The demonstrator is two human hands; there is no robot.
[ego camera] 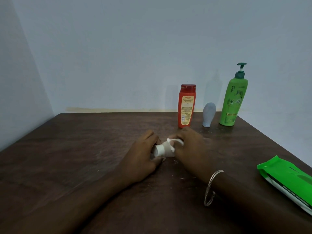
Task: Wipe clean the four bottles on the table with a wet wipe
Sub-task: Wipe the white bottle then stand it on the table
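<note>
A small beige bottle [166, 152] with a white cap lies on its side at the middle of the dark wooden table [76, 149]. My left hand [141, 154] grips its cap end. My right hand [189, 146] holds a crumpled white wet wipe [173, 141] against the bottle's body. At the back right stand an orange bottle [186, 107] with a red cap, a small grey-blue bottle [209, 115] resting on its cap, and a tall green pump bottle [233, 100].
A green pack of wet wipes [287, 179] lies at the table's right edge. Small white crumbs are scattered on the table near my hands. A pale blue wall stands behind the table and to its left. A chain bracelet [211, 188] hangs on my right wrist.
</note>
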